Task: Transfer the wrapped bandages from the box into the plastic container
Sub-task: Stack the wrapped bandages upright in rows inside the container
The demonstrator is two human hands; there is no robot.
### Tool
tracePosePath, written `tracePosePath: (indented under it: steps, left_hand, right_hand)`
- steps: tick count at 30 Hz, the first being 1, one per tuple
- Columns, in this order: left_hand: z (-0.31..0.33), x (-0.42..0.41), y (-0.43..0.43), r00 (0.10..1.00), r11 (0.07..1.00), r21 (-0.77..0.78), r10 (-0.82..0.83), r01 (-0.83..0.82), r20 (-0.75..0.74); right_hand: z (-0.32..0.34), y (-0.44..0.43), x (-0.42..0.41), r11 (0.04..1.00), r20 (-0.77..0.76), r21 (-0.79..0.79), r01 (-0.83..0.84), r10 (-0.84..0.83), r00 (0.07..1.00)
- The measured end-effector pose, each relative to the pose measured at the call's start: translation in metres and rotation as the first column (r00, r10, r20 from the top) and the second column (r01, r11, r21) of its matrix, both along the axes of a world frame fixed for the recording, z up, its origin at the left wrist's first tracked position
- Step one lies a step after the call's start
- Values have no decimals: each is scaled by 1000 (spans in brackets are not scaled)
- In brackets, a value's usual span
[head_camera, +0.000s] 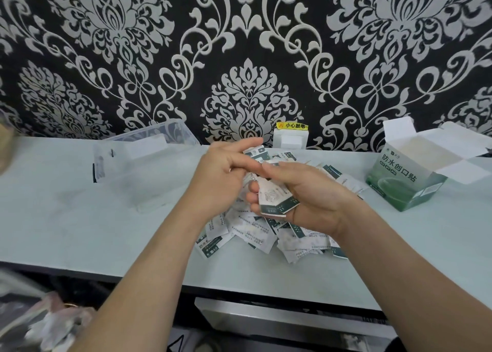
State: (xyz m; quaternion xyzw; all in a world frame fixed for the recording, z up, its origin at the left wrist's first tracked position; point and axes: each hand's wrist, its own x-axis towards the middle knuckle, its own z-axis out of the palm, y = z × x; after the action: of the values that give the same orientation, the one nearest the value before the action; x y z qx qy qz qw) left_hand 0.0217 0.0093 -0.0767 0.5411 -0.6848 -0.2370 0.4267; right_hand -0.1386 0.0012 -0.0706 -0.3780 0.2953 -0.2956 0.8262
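- The right hand [306, 192] hovers over the tabletop [80, 218], fingers curled round a stack of wrapped bandages [274, 200].
- The left hand [226, 170] meets the stack's far end, forefinger outstretched (pinching or only touching, I cannot tell; it is blurred).
- A loose pile [253, 234] lies half hidden beneath both hands, between the open box [407, 181] on the right and the plastic container [143, 165] on the left.

Matt paper sleeves, white with dark green print, cover the wrapped bandages [239, 234]. The cardboard box [399, 186] is printed green outside and plain white inside. The plastic container [149, 165] is clear and smooth. The pale table [66, 218] looks smooth with a faint sheen; the black wallpaper [247, 58] carries raised, silvery damask.
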Motion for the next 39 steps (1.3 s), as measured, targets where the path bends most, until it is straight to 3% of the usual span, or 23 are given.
tracePosePath:
  steps: [2, 4, 6, 7, 9, 13, 16, 22, 25, 27, 29, 31, 32, 34, 36, 39]
  left_hand:
    - [7, 5, 4, 994, 998, 68, 1, 6, -108]
    - [11, 14, 8, 993, 989, 111, 103, -97, -53]
    - [6, 23, 11, 936, 959, 190, 141, -209, 321]
    - [0, 24, 12, 849, 926, 266, 96, -267, 520]
    - [-13, 18, 14, 693, 856, 355, 5, -376, 721]
    - [-24, 7, 9, 610, 874, 188, 146, -448, 779]
    - [-20, 9, 8, 602, 889, 127, 187, -440, 777]
    - [-13, 22, 7, 642, 868, 92, 286, -489, 711]
    - [-7, 29, 7, 682, 841, 62, 391, -538, 618]
    - [6, 28, 8, 776, 826, 77, 487, -558, 401]
    - [20, 20, 10, 862, 848, 192, 507, -494, -20]
    - [28, 3, 14, 799, 898, 345, 412, -274, -438]
    - [29, -8, 15, 760, 908, 372, 377, -191, -529]
    - [24, -27, 15, 759, 926, 360, 312, -109, -572]
    - [19, -40, 13, 818, 950, 307, 224, -62, -529]
    - [17, -39, 4, 935, 975, 182, 180, -129, -305]
  right_hand:
    - [-3, -4, -2, 1000, 14, -8, 28, -28, 1000]
    - [-4, -10, -3, 994, 13, 14, 105, -105, 994]
    - [-5, -14, -2, 979, -14, 28, 200, -199, 980]
    - [-6, -15, -1, 972, -33, 25, 234, -233, 972]
    - [-8, -16, 5, 967, -76, 6, 256, -255, 964]
    - [-10, -13, 15, 973, -114, -20, 231, -231, 966]
    - [-14, -14, 15, 972, -144, -26, 234, -236, 961]
    - [-16, -16, 13, 967, -152, 23, 253, -247, 957]
    - [-15, -15, 15, 956, -81, 98, 275, -268, 960]
    - [-15, -14, 17, 945, -43, 142, 295, -292, 956]
    - [-16, -14, 20, 934, -6, 184, 305, -310, 951]
    - [-16, -13, 23, 954, 46, 181, 241, -253, 966]
    - [-17, -13, 24, 973, 39, 138, 187, -194, 980]
    - [-16, -9, 25, 991, -48, 12, 132, -131, 990]
    - [-14, -8, 24, 977, -119, -66, 201, -208, 971]
    - [-8, -13, 7, 922, -153, -54, 384, -388, 909]
